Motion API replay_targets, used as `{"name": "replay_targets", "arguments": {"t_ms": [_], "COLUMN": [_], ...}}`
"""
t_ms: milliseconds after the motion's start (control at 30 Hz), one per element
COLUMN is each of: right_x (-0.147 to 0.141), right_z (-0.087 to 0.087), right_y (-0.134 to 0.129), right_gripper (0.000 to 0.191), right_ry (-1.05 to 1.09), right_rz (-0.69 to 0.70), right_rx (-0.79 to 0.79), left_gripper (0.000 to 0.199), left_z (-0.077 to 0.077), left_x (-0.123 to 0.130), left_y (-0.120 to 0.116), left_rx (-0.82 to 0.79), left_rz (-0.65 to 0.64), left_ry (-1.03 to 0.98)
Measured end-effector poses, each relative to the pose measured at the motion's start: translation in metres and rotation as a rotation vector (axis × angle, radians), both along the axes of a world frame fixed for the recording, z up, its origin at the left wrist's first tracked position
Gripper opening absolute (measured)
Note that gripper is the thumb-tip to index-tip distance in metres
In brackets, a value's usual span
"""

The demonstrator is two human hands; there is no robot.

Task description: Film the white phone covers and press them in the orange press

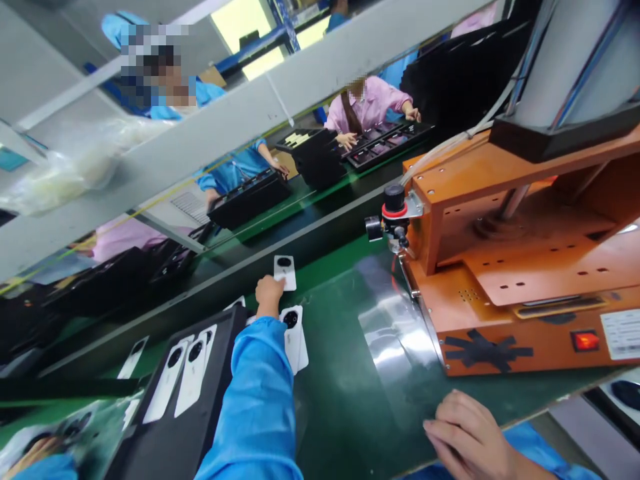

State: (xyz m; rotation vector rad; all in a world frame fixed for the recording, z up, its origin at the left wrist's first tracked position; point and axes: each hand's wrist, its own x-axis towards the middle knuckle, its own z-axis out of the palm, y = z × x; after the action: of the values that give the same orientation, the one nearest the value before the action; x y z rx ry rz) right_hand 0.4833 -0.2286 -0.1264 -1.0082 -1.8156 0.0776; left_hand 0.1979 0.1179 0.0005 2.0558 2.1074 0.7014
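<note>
My left hand [270,294] reaches out over the far side of the green bench, its fingers closed at the lower edge of a white phone back cover [284,267] with a black camera ring. Beside my wrist lie overlapping white phone back covers [294,337]. More white back covers [195,373] rest on a black tray [165,437] left of my blue sleeve. My right hand [467,433] is low over the bench's near edge, in front of the orange press. Its fingers are loosely curled together, and nothing shows in them.
The orange press [500,327] with its lit red switch [585,341] fills the right side. Clear film [400,333] lies beside it. A co-worker's hand [40,453] shows at lower left. Across a rail [330,217], people handle black trays [255,200].
</note>
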Motion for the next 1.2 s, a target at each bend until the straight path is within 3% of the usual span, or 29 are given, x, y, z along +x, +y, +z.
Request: {"name": "replay_targets", "arguments": {"t_ms": [100, 167, 233, 300, 400, 500, 567, 633, 767, 900, 1033, 1200], "right_x": [0.003, 0.005, 0.006, 0.004, -0.006, -0.024, -0.036, -0.045, -0.054, -0.059, -0.067, -0.079], "right_z": [-0.002, 0.001, 0.005, 0.012, 0.025, 0.042, 0.051, 0.056, 0.056, 0.053, 0.050, 0.051], "right_y": [0.000, 0.001, 0.003, 0.004, 0.008, 0.023, 0.042, 0.064, 0.098, 0.112, 0.114, 0.110], "right_gripper": [0.030, 0.029, 0.027, 0.026, 0.025, 0.017, 0.008, 0.006, 0.007, 0.011, 0.010, 0.011], "right_ry": [0.044, 0.087, 0.141, 0.191, 0.247, 0.273, 0.256, 0.233, 0.184, 0.133, 0.102, -0.027], "right_rz": [0.021, 0.033, 0.040, 0.063, 0.142, 0.194, 0.197, 0.178, 0.062, 0.018, 0.024, 0.049], "right_rx": [-0.037, -0.055, -0.089, -0.137, -0.196, -0.382, -0.590, -0.722, -0.731, -0.776, -0.783, -0.815], "left_gripper": [0.038, 0.044, 0.051, 0.036, 0.036, 0.039, 0.048, 0.062, 0.068, 0.051, 0.042, 0.048], "left_z": [-0.008, -0.014, -0.021, -0.033, -0.062, -0.092, -0.102, -0.101, -0.093, -0.102, -0.118, -0.127], "left_x": [-0.001, 0.000, 0.003, 0.008, 0.021, 0.038, 0.045, 0.046, 0.036, 0.040, 0.049, 0.044], "left_y": [-0.024, -0.062, -0.121, -0.190, -0.286, -0.344, -0.360, -0.366, -0.369, -0.368, -0.366, -0.365], "left_rx": [-0.035, -0.032, -0.031, -0.048, -0.151, -0.228, -0.233, -0.204, -0.057, 0.056, 0.122, 0.142], "left_rz": [0.068, 0.057, -0.004, -0.104, -0.034, -0.073, -0.174, -0.218, -0.185, -0.359, -0.318, -0.338], "left_ry": [-0.072, -0.114, -0.163, -0.264, -0.439, -0.469, -0.358, -0.153, 0.186, 0.108, 0.046, 0.074]}}
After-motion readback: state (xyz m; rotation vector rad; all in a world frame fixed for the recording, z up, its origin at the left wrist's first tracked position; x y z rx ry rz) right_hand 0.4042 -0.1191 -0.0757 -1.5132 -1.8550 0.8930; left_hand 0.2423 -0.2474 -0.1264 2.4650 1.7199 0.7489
